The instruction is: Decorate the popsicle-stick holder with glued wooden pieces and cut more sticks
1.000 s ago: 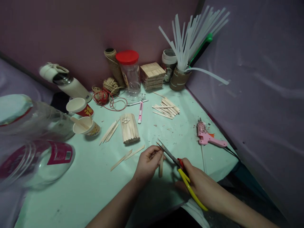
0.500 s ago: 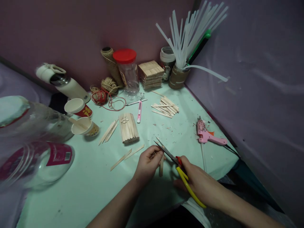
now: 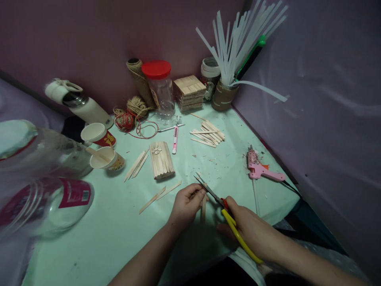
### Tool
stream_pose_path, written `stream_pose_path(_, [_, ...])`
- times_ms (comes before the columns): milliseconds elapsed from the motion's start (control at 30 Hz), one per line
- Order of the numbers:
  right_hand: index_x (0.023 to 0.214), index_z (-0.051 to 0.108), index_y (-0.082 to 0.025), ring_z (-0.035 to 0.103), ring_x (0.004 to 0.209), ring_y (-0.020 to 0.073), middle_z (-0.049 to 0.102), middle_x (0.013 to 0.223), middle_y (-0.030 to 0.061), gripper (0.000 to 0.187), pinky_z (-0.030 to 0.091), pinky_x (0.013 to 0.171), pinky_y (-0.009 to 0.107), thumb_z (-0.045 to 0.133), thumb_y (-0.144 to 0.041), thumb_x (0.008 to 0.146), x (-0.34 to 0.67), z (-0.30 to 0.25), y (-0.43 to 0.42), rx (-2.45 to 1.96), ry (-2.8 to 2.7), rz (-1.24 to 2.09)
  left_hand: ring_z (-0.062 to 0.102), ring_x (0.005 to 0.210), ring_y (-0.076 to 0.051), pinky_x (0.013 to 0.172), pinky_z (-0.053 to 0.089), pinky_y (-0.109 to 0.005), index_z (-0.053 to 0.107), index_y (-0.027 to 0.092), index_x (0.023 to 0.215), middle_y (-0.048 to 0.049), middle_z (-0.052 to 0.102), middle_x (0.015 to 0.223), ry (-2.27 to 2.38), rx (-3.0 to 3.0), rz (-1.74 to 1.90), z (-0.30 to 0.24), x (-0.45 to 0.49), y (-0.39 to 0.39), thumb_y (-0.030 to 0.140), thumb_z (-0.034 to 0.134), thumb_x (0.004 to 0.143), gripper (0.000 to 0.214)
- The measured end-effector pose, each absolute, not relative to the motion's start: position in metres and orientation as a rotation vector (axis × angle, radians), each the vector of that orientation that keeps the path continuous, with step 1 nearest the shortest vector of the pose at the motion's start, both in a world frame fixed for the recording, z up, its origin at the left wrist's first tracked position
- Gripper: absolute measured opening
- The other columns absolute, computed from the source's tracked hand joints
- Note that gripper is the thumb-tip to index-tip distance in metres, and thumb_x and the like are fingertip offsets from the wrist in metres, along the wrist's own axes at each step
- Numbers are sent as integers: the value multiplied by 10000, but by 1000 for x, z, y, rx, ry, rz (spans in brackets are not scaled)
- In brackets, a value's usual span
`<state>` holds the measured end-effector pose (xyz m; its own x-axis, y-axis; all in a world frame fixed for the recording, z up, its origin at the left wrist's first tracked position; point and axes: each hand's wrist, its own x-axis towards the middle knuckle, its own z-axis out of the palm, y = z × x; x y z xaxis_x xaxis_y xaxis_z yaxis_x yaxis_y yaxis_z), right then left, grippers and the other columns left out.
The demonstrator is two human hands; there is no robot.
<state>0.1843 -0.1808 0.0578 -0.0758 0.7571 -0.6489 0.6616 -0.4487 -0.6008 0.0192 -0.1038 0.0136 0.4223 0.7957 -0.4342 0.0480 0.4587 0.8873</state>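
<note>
My left hand point(image 3: 185, 206) is closed on a wooden craft stick point(image 3: 203, 208) that hangs down from its fingers near the table's front edge. My right hand point(image 3: 245, 230) grips yellow-handled scissors point(image 3: 222, 206). Their blades point up and left and meet the top of the stick beside my left fingers. Two cut sticks point(image 3: 160, 196) lie on the pale green table point(image 3: 119, 238) just left of my left hand. A glued panel of sticks point(image 3: 161, 159) with a small flower piece lies beyond them.
A pink glue gun point(image 3: 260, 169) lies at the right edge. Loose sticks point(image 3: 208, 135), a pink cutter point(image 3: 175, 140), twine, a red-lidded jar point(image 3: 159, 89), stacked sticks point(image 3: 189, 92) and a can of glue rods point(image 3: 226, 93) stand at the back. Paper cups point(image 3: 104, 157), a flask and plastic jars point(image 3: 38, 198) crowd the left.
The hands have stayed in nearly the same place. The scissor blades have closed slightly on the stick. The view shifted a little.
</note>
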Motion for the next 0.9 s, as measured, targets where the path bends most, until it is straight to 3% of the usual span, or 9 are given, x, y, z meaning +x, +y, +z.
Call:
stream_pose_path(433, [791,402,-225,573,678,175,627,746,26,241,356,596,272,514,-425,865,184,38,-181,-2006,-1495,1639,332,403,-40,420,247,-201,601,139,710,15,559,549,1034,821,507,8,21,-101,441,692,687,316])
stream_pose_path(900, [805,425,-215,539,670,166,593,744,15,256,375,593,276,505,-453,855,187,42,-181,-2014,-1479,1664,306,370,-29,400,206,-200,583,140,699,42,512,495,981,807,423,7,20,-100,473,683,692,348])
